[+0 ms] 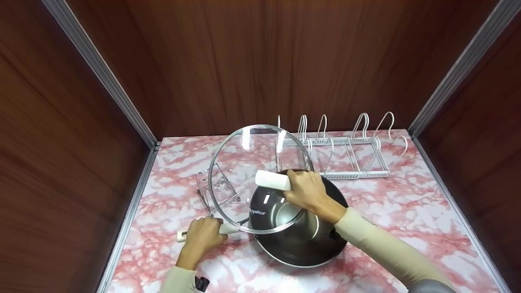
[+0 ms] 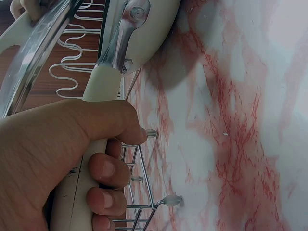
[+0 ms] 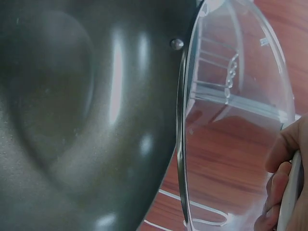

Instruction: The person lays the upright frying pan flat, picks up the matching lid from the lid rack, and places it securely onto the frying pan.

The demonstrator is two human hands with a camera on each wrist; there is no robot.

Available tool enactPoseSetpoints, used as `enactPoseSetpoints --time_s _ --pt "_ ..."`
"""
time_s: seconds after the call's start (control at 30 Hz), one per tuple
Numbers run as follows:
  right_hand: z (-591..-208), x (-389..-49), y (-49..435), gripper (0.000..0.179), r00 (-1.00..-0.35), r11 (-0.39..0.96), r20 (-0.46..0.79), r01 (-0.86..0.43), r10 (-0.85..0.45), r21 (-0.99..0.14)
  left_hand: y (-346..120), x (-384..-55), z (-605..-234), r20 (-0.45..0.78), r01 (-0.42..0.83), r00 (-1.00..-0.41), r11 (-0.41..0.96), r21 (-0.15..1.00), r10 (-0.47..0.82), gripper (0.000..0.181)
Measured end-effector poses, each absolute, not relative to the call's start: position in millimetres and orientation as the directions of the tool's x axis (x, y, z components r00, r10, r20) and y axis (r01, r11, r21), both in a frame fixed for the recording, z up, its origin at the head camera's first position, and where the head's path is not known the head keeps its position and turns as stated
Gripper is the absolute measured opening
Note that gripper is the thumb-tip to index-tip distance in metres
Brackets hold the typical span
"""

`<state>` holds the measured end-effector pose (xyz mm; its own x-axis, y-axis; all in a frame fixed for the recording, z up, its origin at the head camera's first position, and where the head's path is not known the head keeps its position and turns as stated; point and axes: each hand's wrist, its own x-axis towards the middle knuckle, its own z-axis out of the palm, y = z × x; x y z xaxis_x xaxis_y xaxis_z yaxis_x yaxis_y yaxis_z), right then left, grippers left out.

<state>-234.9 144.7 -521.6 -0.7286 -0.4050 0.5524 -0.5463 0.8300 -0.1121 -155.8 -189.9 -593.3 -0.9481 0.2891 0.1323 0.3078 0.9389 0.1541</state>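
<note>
My left hand [image 1: 203,235] grips the cream handle [image 2: 103,82] of a dark wok [image 1: 301,248], its fingers curled round it. By its white handle [image 1: 268,180], my right hand [image 1: 307,189] holds a round glass lid [image 1: 240,162] with a metal rim. The lid hangs tilted above the wok's left part and covers some of it in the head view. In the right wrist view the lid's rim stands beside the wok's dark inside [image 3: 62,120], with the right hand [image 3: 284,178] at the far right.
A white wire rack [image 1: 350,175] with upright loops stands at the back right, behind the wok. A small chrome wire stand [image 1: 203,185] is at the left, partly behind the glass. Brown wood panels [image 1: 244,61] enclose the red-and-white marbled table [image 1: 423,228].
</note>
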Motion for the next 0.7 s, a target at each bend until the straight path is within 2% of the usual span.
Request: enactPoseSetpoints --time_s 0.7 --pt "-526.8 -223.8 164.0 0.025 -0.758 0.838 0.518 -0.53 -0.397 -0.132 -189.2 -156.9 -593.6 0.091 0.296 -0.954 0.941 0.162 0.285 0.028"
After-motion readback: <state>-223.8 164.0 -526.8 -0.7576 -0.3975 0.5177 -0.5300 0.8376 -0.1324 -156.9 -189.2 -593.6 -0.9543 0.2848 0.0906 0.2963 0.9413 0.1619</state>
